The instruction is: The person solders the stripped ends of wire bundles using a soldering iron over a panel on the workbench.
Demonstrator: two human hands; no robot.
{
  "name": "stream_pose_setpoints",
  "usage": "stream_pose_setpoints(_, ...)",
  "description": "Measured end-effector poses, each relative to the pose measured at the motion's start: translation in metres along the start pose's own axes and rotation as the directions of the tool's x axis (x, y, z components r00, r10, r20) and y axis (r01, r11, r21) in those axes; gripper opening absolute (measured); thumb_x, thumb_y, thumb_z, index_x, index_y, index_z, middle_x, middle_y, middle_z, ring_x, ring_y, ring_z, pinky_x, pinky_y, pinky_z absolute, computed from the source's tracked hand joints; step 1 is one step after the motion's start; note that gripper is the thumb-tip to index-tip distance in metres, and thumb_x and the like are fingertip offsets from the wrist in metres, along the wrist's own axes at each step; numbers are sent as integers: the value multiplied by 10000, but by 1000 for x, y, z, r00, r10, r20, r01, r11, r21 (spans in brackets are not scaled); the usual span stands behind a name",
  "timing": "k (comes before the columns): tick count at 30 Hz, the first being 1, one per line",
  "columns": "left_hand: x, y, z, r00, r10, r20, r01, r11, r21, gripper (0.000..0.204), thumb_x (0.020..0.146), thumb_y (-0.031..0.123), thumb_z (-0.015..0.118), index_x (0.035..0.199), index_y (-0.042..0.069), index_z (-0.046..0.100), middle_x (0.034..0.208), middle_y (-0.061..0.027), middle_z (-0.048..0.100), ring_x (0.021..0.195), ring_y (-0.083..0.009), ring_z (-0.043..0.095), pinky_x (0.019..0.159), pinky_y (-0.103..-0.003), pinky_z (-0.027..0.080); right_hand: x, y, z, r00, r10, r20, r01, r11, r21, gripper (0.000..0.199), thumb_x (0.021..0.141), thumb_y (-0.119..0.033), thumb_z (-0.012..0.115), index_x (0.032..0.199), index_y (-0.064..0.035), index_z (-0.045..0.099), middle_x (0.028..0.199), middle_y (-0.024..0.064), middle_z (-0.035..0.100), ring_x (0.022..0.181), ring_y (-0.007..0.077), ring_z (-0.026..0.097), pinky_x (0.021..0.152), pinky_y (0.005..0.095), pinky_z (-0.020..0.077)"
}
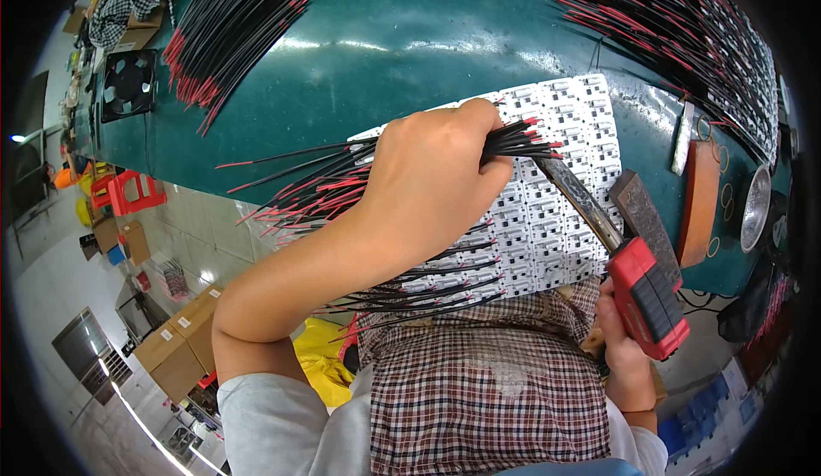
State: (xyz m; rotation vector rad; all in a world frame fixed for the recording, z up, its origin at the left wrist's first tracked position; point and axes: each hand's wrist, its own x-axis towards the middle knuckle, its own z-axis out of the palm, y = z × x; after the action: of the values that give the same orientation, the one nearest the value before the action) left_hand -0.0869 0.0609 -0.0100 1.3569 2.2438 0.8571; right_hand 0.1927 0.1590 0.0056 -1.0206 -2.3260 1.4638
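My left hand (440, 164) is closed round a bundle of black wires (513, 141) with red ends, held over a white circuit board panel (564, 219). The wire ends stick out past my thumb and fingertips. In my right hand (623, 352) is a soldering iron (646, 296) with a red and black handle; its metal shaft slants up and left so the tip lies close to the bundle's ends. Whether tip and wires touch I cannot tell. Rows of small dark parts cover the panel, and several black wires (436, 275) lie across its lower left, partly under my forearm.
A pile of wires (239, 31) lies at the far left of the green table (385, 44), another wire-covered panel (684, 40) at the far right. Right of the panel are a dark bar (643, 215), an orange-brown block (699, 206) and a metal bowl (755, 208). A black fan (128, 85) stands far left.
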Motion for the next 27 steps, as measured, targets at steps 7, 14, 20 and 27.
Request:
stream_pose_setpoints(7, -1, -1, 3, 999, 37, -25, -35, 998, 58, 180, 754, 111, 758, 865, 15, 654, 703, -153, 673, 602, -304, 676, 556, -376, 518, 6, 1, 5, 999, -43, 25, 42, 999, 28, 232, 721, -17, 722, 948, 12, 679, 820, 143, 655, 671, 305, 649, 619, 349, 514)
stream_pose_setpoints(14, -1, -1, 4, 998, 46, -34, -43, 996, 83, 174, 747, 105, 754, 837, 18, 634, 675, -145, 653, 583, -302, 663, 542, -381, 509, 8, 3, 6, 998, -59, 27, 59, 998, 15, 224, 726, -30, 729, 938, 16, 670, 809, 137, 647, 646, 300, 627, 605, 353, 503)
stream_pose_setpoints(20, 0, -2, 4, 997, 66, -43, -63, 995, 80, 176, 747, 105, 753, 842, 15, 637, 681, -144, 656, 584, -301, 662, 539, -383, 506, 3, -2, 1, 1000, -9, 22, 9, 1000, 0, 237, 738, -39, 727, 966, 11, 684, 809, 133, 648, 648, 297, 631, 614, 342, 502)
stream_pose_setpoints(27, 5, -6, 0, 999, 55, 2, -55, 998, 42, 179, 792, 150, 774, 876, 15, 692, 729, -136, 679, 601, -283, 656, 556, -365, 503, 2, 3, 1, 999, -39, 9, 39, 999, 12, 246, 746, -39, 726, 984, 12, 691, 816, 134, 654, 662, 292, 641, 619, 341, 506)
